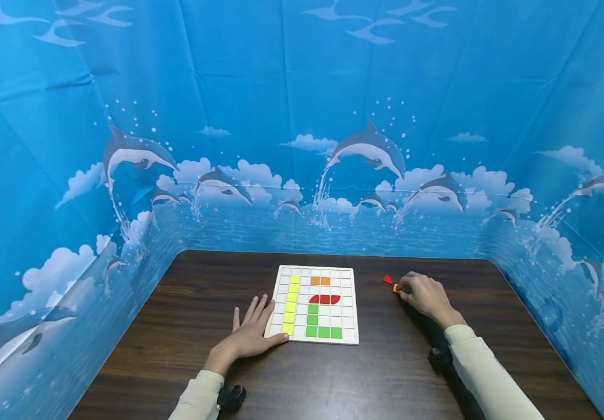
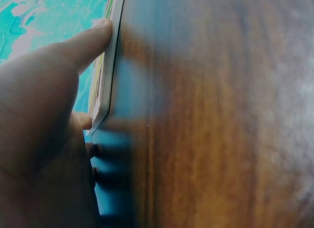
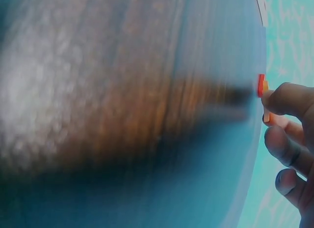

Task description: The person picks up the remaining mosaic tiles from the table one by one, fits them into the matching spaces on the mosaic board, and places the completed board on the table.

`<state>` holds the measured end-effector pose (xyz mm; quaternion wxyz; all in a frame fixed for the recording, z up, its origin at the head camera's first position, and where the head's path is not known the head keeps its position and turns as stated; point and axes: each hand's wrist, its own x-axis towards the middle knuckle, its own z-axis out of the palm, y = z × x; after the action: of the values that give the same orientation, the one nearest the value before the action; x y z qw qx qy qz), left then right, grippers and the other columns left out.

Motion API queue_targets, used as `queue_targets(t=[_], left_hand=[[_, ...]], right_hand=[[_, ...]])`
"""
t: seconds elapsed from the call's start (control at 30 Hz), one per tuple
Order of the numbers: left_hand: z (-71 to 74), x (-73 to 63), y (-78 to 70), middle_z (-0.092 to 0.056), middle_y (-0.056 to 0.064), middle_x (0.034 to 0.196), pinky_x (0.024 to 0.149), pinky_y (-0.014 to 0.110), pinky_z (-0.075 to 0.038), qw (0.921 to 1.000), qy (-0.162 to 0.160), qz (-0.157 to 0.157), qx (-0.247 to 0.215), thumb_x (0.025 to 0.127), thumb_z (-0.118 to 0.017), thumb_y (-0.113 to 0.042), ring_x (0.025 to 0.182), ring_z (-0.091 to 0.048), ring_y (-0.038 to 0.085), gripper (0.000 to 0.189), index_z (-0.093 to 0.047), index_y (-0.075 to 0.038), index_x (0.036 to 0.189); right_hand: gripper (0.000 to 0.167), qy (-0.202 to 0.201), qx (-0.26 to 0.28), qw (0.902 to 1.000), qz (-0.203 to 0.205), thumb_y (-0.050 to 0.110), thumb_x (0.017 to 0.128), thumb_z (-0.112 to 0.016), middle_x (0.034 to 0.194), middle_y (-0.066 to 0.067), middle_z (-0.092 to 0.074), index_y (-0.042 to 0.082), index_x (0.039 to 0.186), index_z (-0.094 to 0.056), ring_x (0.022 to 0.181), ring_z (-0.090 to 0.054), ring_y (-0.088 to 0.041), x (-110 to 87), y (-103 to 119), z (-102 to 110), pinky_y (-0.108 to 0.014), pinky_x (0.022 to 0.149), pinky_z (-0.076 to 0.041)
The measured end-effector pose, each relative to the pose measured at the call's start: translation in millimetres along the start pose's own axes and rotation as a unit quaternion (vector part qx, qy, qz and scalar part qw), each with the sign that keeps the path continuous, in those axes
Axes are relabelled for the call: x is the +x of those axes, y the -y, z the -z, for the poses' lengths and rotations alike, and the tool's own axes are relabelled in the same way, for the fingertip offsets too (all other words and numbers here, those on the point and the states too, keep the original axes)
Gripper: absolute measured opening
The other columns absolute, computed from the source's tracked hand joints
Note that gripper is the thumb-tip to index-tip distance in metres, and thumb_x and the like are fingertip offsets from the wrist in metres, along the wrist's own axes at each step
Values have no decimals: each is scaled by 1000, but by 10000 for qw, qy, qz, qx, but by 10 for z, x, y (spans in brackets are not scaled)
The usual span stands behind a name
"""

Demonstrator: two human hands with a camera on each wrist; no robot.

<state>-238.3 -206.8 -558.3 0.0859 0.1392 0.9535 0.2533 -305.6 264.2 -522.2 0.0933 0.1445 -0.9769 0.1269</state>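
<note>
A white grid board (image 1: 345,306) lies on the dark wooden table, with a yellow column, two orange squares, a red strip with rounded ends and a green L of squares on it. My left hand (image 1: 252,335) is spread at the board's near left corner, thumb along the front edge and fingers straight. To the right of the board, my right hand (image 1: 424,293) pinches a small orange piece (image 1: 395,288) between thumb and fingertip. That orange piece (image 3: 266,102) shows its thin edge in the right wrist view. Just beyond it lies a red piece (image 1: 387,279) on the table.
The brown wooden table (image 1: 307,385) has rounded far corners. A blue curtain printed with dolphins (image 1: 367,149) encloses it at the back and sides. Each wrist wears a small black camera, such as the left one (image 1: 232,398).
</note>
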Motion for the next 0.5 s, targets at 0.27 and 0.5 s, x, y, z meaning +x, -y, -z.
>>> queue_targets(t=[0.27, 0.5], left_hand=[[84, -75, -120, -8, 16, 181, 121, 79, 15, 10000, 0, 3, -68, 94, -61, -76, 167, 2, 40, 107, -23, -14, 172], [105, -73, -141, -8, 15, 181, 121, 78, 15, 9999, 92, 104, -32, 93, -63, -76, 168, 1, 40, 108, -23, -14, 172]], right_hand=[[9, -63, 38, 9998, 189, 16, 90, -85, 117, -12, -76, 15, 99, -82, 71, -57, -16, 8, 71, 22, -32, 56, -45], [7, -143, 26, 9993, 337, 16, 90, -86, 114, -9, -76, 16, 96, -82, 80, -68, -20, 28, 134, 45, -40, 62, -56]])
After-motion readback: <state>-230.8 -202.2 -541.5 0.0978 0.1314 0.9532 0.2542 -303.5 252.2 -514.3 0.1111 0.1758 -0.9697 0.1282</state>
